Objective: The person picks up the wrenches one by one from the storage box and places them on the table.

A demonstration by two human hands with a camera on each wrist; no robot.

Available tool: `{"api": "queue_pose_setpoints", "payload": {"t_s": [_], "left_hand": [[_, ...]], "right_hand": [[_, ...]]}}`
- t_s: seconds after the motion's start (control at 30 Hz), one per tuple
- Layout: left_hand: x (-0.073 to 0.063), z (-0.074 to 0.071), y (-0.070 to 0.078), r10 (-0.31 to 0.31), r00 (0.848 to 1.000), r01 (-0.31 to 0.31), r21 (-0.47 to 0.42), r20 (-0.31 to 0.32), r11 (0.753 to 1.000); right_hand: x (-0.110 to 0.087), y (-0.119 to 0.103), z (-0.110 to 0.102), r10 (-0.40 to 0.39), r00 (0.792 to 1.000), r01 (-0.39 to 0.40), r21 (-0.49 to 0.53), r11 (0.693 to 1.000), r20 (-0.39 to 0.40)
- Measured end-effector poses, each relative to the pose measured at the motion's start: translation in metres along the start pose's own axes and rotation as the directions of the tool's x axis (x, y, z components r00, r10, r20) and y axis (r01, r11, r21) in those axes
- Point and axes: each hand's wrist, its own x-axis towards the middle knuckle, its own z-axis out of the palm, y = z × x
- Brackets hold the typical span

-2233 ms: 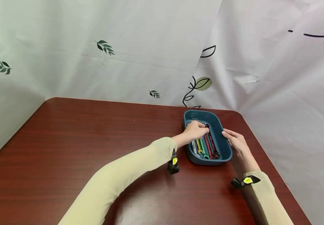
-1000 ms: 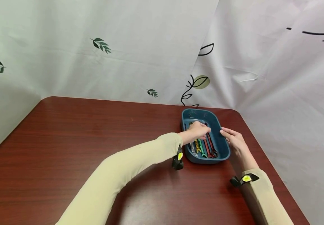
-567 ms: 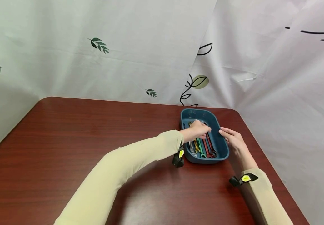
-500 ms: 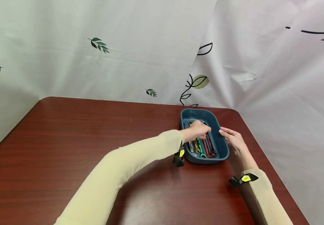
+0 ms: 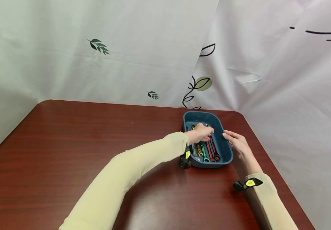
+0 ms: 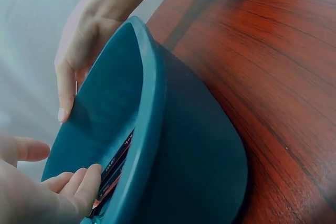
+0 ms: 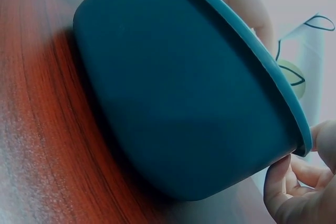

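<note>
In the head view a blue plastic basin [image 5: 225, 150] stands at the table's back right, several wrenches lying side by side in it. Among them are a green wrench [image 5: 205, 155], a yellow wrench [image 5: 200, 150] and a red wrench [image 5: 209, 152]. My left hand [image 5: 200, 133] is inside the basin over the wrenches and hides their upper parts. In the left wrist view its thumb stands apart from its loosely bent fingers, with nothing visible between them. My right hand [image 5: 240, 145] pinches the basin's right rim [image 7: 286, 90] between thumb and fingers.
The dark red wooden table [image 5: 96, 140] reaches left and forward of the basin. A pale printed curtain [image 5: 142, 57] hangs along its back and sides. Each wrist wears a small black camera [image 5: 184, 162], close to the basin's front left on the left arm.
My left hand has shifted slightly right over the wrenches. The head view has turned a little to the right. My right hand keeps its hold on the basin's rim.
</note>
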Motion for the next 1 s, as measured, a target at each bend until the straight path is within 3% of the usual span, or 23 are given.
{"api": "queue_pose_setpoints", "payload": {"t_s": [0.77,1.0], "left_hand": [[0.006,0.009,-0.002,-0.065,0.997,0.063,-0.04,-0.052,0.997],[0.007,0.013,-0.004,-0.074,0.997,0.072,-0.069,-0.03,0.995]], "right_hand": [[0.001,0.001,0.001,-0.005,1.0,0.004,-0.013,1.0,-0.004],[0.002,0.001,0.001,-0.003,1.0,0.003,0.009,1.0,-0.006]]}}
